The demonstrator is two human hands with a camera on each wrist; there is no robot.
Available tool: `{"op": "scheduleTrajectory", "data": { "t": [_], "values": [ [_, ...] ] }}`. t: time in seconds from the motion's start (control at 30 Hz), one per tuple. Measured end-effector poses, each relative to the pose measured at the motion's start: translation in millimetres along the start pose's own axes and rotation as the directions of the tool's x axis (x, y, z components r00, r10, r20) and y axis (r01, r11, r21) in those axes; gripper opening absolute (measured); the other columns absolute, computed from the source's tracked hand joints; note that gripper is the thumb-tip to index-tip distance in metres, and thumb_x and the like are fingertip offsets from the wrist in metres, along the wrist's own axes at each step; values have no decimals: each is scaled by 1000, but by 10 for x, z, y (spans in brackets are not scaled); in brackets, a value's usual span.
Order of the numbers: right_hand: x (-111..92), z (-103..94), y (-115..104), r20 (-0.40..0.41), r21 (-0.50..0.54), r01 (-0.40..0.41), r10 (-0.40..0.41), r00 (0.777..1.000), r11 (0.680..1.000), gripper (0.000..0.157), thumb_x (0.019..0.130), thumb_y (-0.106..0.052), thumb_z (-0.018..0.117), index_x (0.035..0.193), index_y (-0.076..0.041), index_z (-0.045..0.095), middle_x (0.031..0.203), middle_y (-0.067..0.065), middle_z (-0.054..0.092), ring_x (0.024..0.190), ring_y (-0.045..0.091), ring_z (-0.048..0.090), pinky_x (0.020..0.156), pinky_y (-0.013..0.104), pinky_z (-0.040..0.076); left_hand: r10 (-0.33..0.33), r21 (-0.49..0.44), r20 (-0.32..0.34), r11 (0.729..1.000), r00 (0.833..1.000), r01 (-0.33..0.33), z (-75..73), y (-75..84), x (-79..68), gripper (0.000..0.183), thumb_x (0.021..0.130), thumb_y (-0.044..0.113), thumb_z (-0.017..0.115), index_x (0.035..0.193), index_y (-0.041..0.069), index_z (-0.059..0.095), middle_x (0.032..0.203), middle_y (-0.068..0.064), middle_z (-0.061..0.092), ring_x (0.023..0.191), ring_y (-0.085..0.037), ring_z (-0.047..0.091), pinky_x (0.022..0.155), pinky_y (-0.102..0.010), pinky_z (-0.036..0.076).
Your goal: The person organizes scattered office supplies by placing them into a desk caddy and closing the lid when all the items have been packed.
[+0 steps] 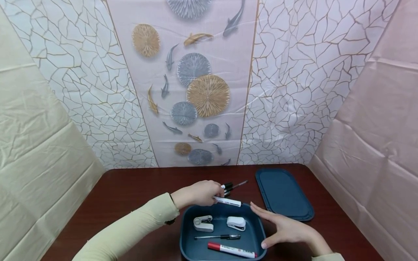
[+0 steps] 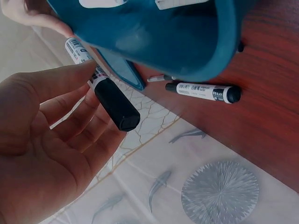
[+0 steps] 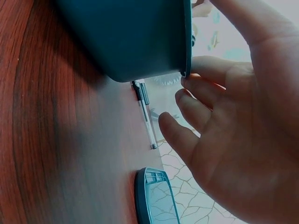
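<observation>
My left hand (image 1: 201, 193) pinches a white marker with a black cap (image 2: 114, 103) between thumb and fingers, over the far rim of a dark blue box (image 1: 183, 235). At the box's right side is my right hand (image 1: 287, 228), its fingers spread, touching the rim near the far corner and the side. Inside the box lie a white stapler-like item (image 1: 203, 224), a smaller white stapler (image 1: 236, 223), a black-capped pen (image 1: 218, 237) and a red-capped marker (image 1: 232, 250).
Behind the box, another black-capped marker (image 2: 203, 91) and a clear pen (image 3: 146, 116) lie on the dark red-brown table (image 1: 140, 185). The blue lid (image 1: 284, 192) lies flat at the right. Patterned cloth (image 1: 281, 108) hangs behind the table.
</observation>
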State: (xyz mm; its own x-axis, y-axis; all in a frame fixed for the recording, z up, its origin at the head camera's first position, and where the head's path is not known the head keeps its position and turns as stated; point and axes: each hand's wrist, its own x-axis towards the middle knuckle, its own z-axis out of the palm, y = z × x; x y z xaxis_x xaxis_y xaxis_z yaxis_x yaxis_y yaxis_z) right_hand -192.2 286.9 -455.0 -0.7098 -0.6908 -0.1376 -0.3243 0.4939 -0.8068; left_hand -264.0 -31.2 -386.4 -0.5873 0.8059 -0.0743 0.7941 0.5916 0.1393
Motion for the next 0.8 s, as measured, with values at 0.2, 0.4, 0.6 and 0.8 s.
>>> {"op": "scheduleTrajectory", "data": {
  "t": [0.2,0.4,0.6,0.8],
  "values": [
    [3,3,-5,-9,-11,1,-1,1000,1000,93,89,-29,77,162,-23,20,167,13,12,146,44,19,107,75,21,0,-8,33,1000,999,0,44,19,34,21,94,7,70,113,15,74,104,4,68,85,-2,58,77,-21,50],
    [-2,6,-8,-9,-3,-6,6,1000,1000,93,89,-31,77,162,-24,19,167,12,12,146,45,18,107,75,21,19,-19,51,1000,999,-18,50,46,37,20,94,5,69,111,15,74,98,6,68,79,-2,55,75,-19,49],
    [-4,1,-2,-12,-6,-11,11,1000,1000,94,89,-31,77,162,-26,19,168,9,13,147,44,18,107,74,22,39,-28,50,999,998,-37,64,50,36,21,94,5,69,112,14,74,97,6,68,77,-3,53,74,-19,48],
    [0,-1,6,-8,-2,-12,12,1000,1000,93,89,-30,77,162,-26,19,168,7,13,147,43,18,108,73,21,49,-25,56,999,997,-48,67,57,36,19,93,5,70,109,14,74,91,7,65,75,-4,51,71,-19,46]
  ]
}}
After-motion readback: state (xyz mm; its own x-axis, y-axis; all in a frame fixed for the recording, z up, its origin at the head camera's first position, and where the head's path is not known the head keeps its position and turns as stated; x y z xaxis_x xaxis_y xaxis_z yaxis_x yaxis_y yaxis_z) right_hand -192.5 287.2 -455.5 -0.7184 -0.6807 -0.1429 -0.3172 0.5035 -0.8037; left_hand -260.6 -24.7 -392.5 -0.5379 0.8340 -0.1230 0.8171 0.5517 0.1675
